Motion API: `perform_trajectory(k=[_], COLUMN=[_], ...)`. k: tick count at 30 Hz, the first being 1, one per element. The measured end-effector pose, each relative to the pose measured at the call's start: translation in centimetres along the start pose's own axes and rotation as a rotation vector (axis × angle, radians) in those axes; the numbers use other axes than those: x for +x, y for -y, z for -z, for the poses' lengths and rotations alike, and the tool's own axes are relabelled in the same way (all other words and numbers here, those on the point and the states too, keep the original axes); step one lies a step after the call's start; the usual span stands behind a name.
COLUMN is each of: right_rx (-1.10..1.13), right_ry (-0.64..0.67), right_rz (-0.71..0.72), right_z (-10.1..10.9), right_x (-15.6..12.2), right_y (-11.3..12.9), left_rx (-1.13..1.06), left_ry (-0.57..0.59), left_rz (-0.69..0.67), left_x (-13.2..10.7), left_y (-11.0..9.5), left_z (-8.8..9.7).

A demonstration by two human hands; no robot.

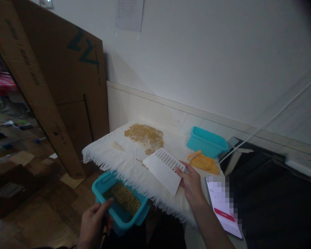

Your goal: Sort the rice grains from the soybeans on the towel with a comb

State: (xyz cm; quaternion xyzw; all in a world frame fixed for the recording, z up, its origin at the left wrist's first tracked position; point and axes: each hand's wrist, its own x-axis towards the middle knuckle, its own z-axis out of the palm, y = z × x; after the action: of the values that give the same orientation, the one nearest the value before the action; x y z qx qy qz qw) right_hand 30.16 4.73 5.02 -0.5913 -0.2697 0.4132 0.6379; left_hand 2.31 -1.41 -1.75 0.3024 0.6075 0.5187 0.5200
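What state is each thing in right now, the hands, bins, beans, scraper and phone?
left hand, gripping near bin.
near bin, part full, below cloth edge.
right hand, holding scraper.
scraper, tilted over cloth.
bean pile, loose on cloth.
far bin, by wall, contents hidden.
phone, screen lit.

The white scraper [163, 169] is smooth plastic. The blue tub [123, 224] with beans is shiny plastic too. The white cloth [124, 157] looks soft and fuzzy, with a stringy edge. The big box [67, 69] is dull brown cardboard. The floor [41, 218] is shiny wood.
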Motion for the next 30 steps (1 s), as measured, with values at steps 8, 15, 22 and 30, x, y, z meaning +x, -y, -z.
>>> perform_trajectory(k=[8,15,22,30], right_rx=[0.004,0.007,-0.003,-0.006], right_ry=[0.061,0.077,0.133,0.241], right_rz=[-0.073,-0.075,-0.091,-0.105], right_z=[-0.4,-0.9,-2.6,-3.2], right_x=[-0.5,-0.2,-0.7,-2.5], right_y=[0.1,-0.3,-0.3,-0.1], left_rx=[-0.023,-0.030,-0.034,-0.029], left_ry=[-0.007,-0.022,-0.012,-0.011], left_rz=[0.002,-0.009,-0.018,-0.019], left_x=[0.4,0.4,0.6,0.7], left_y=[0.1,-0.3,-0.5,-0.7], left_z=[0.2,0.3,0.6,0.8])
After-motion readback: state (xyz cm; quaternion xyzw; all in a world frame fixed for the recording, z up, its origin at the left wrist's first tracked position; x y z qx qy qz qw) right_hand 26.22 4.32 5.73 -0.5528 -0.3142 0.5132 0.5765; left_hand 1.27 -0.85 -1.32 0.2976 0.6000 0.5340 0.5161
